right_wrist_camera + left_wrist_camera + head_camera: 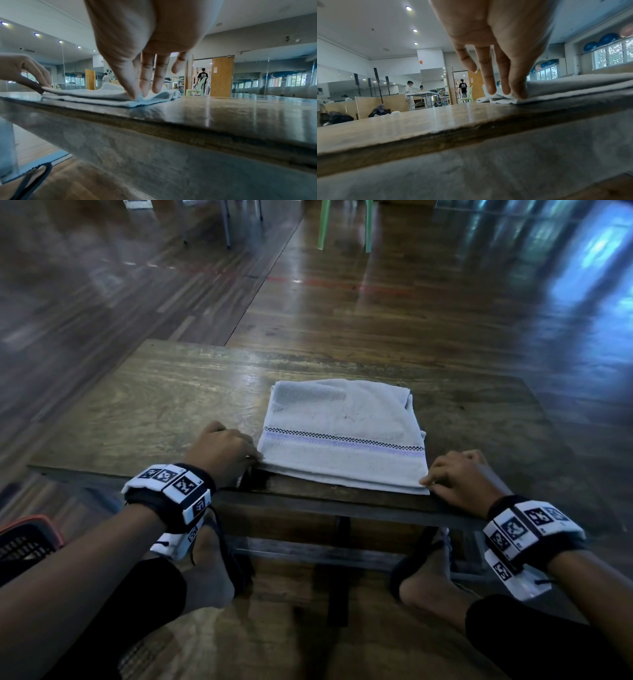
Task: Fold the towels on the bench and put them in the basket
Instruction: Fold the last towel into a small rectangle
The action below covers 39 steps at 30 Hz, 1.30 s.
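A pale grey towel with a checked and lilac stripe lies folded into a rectangle on the wooden bench, close to its near edge. My left hand pinches the towel's near left corner. In the left wrist view, the left hand has its thumb and fingers closed on the towel at the bench edge. My right hand pinches the near right corner. The right wrist view shows the right hand squeezing the upper layers of the towel.
A black basket with an orange rim sits on the floor at the lower left, beside my left arm. My feet in sandals are under the bench. Green chair legs stand far ahead on the wooden floor. People are far off in the room.
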Motion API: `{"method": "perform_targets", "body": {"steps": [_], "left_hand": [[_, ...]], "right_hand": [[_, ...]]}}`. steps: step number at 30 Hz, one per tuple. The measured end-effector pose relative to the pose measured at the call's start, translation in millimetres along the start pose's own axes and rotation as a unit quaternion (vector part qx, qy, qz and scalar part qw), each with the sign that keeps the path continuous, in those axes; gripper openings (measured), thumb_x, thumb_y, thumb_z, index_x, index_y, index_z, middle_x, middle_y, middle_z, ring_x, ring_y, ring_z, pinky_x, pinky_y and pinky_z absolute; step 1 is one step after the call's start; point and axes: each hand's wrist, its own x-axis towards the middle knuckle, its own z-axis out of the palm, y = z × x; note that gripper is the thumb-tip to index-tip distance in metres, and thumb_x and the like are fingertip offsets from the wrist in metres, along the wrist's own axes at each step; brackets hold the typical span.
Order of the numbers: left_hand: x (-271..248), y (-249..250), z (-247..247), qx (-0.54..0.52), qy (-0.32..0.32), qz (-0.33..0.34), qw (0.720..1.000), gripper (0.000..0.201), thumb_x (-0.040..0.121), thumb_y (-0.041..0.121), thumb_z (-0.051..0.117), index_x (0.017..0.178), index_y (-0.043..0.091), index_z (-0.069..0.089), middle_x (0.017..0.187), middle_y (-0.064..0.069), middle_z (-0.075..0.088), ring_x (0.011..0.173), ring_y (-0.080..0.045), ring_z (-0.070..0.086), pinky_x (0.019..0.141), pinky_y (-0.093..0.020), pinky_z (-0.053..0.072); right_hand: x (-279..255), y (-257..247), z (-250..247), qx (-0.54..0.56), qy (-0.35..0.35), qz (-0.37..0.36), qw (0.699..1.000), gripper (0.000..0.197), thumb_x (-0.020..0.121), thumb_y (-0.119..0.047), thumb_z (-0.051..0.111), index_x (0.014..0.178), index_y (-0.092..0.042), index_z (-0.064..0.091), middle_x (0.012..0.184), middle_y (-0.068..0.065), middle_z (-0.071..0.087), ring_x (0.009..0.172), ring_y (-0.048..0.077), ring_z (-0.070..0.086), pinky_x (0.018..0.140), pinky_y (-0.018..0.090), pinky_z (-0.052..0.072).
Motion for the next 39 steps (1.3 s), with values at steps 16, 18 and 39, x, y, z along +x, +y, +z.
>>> {"method": "perform_targets", "body": {"steps": [16, 18, 39], "left_hand": [[1.9, 1.9, 6.2, -0.026, 0.014, -0.008, 1.000, 0.019, 0.089, 0.027, 0.058, 0.103, 0.032, 0.071, 0.105, 0.010, 0.069, 0.100, -0.014, 0.061, 0.084, -0.032, 0.031], [4.3, 1.4, 6.9, -0.049, -0.021, 0.004, 0.999, 0.022, 0.091, 0.029, 0.055, 0.109, 0.032, 0.068, 0.108, 0.009, 0.067, 0.101, -0.015, 0.060, 0.085, -0.031, 0.032], [-12.6, 6.4, 22.4, -0.088, 0.063, 0.048, 0.993, 0.007, 0.079, 0.016, 0.064, 0.083, 0.016, 0.070, 0.084, -0.003, 0.070, 0.074, -0.026, 0.066, 0.069, -0.037, 0.047]], "right_hand": [[-3.6, 3.5, 6.3, 0.022, 0.019, -0.008, 1.000, 0.016, 0.080, -0.020, 0.069, 0.095, -0.026, 0.073, 0.097, -0.003, 0.068, 0.094, 0.016, 0.059, 0.088, 0.032, 0.029], [-3.9, 3.4, 7.0, 0.027, 0.017, -0.011, 0.999, 0.016, 0.080, -0.020, 0.069, 0.095, -0.024, 0.073, 0.096, -0.002, 0.068, 0.093, 0.017, 0.059, 0.086, 0.032, 0.030], [-8.9, -2.9, 10.4, 0.053, -0.060, -0.006, 0.997, 0.042, 0.070, -0.042, 0.076, 0.104, -0.020, 0.064, 0.104, -0.004, 0.058, 0.100, 0.015, 0.052, 0.082, 0.026, 0.033]]}}
